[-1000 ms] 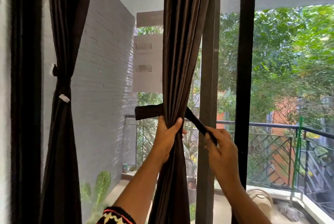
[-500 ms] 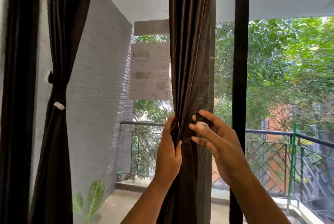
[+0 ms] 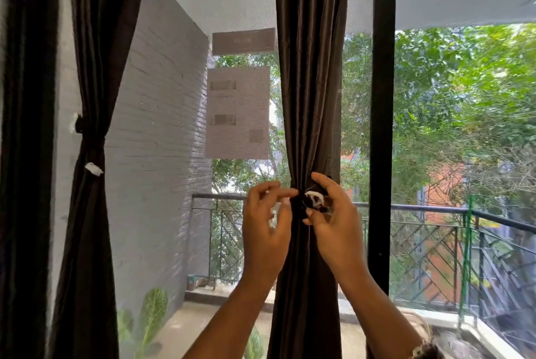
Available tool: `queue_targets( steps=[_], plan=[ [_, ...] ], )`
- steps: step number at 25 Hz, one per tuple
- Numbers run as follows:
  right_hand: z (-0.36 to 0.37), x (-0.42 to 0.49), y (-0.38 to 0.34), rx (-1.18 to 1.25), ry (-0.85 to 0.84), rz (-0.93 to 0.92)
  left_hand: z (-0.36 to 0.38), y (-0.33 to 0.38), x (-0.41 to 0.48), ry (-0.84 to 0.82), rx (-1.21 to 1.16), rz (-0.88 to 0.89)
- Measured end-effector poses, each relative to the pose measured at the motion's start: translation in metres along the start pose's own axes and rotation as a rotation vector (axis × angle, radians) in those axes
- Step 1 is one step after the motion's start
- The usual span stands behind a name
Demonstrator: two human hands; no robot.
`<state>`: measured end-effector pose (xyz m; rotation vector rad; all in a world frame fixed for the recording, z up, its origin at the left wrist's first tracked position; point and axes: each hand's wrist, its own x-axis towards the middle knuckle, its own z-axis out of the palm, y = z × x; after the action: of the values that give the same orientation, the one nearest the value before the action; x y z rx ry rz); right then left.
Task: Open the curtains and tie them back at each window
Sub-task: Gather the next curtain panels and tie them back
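A small pot sits on the raised kerb edging the balcony floor.

Body in view: two arms only, both cut off by the lower edge of the frame.

Left forearm: uncovered along its whole visible length, up to the left grip.

Right forearm: uncovered from the right grip down to a dark cuff at the bottom edge. The cuff carries small pale marks — partly cropped and too blurred to read the pattern. Sleeve end or wristband, cannot tell which.
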<state>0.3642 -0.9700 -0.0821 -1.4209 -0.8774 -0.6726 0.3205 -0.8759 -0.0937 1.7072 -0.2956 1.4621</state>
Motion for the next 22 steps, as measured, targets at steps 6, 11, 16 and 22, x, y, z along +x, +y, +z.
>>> queue_targets(
  steps=[6, 11, 16, 22],
  plan=[
    [0.008, -0.008, 0.003, -0.202, 0.060, -0.244, 0.013, 0.055, 0.051, -0.285, 0.589, 0.032],
    [0.007, -0.012, 0.006, -0.350, 0.029, -0.397, 0.022, 0.063, 0.075, -0.500, 0.877, -0.185],
    [-0.008, -0.013, 0.009, -0.226, 0.049, -0.420, 0.007, 0.047, 0.079, -0.482, 0.699, -0.245],
    [-0.018, 0.014, -0.003, -0.185, 0.109, -0.480, -0.006, 0.024, 0.065, -0.332, 0.384, -0.115]
  ],
)
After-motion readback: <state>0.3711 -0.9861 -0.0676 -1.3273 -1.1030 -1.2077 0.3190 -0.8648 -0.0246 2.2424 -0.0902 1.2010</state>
